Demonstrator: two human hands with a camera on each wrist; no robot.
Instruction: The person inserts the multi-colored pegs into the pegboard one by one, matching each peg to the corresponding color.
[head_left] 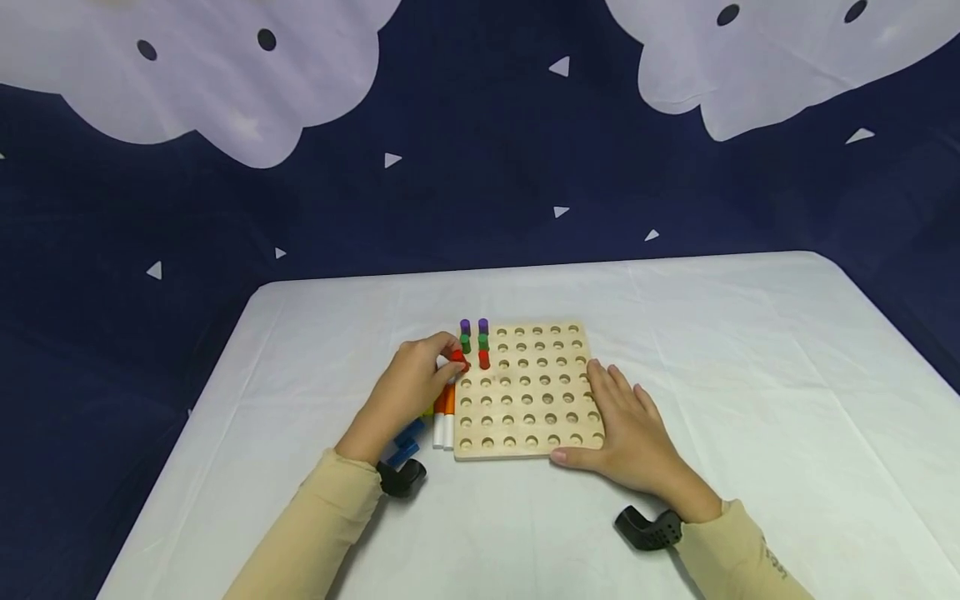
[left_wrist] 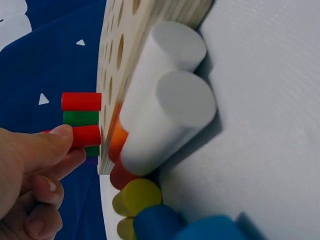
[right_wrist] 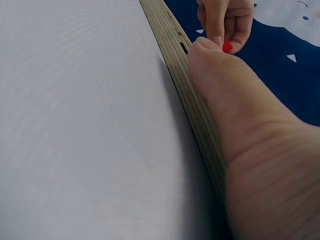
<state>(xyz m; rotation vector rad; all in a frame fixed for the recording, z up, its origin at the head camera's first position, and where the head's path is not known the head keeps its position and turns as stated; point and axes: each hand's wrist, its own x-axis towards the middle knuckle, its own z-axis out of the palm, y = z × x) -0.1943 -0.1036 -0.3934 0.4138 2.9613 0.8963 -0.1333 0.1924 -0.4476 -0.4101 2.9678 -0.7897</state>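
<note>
A square wooden pegboard [head_left: 516, 390] with rows of round holes lies on the table. Between thumb and index finger, my left hand [head_left: 405, 379] pinches a red peg [left_wrist: 86, 136] at the board's left column, third row from the back. Beside it stands another red peg [head_left: 483, 360] in the second column. Behind these are two green pegs [head_left: 483, 342] and, at the back corner, two purple pegs [head_left: 483, 325]. My right hand [head_left: 633, 437] rests against the board's front right corner, fingers extended along the right side and thumb at the front edge.
Along the board's left side lie white cylinders [head_left: 443, 432] with orange and red pieces behind them. Yellow pegs [left_wrist: 144, 195] and blue pegs [head_left: 405, 454] lie further left, partly under my left wrist. A dark blue backdrop [head_left: 480, 217] hangs behind the white-covered table [head_left: 750, 333].
</note>
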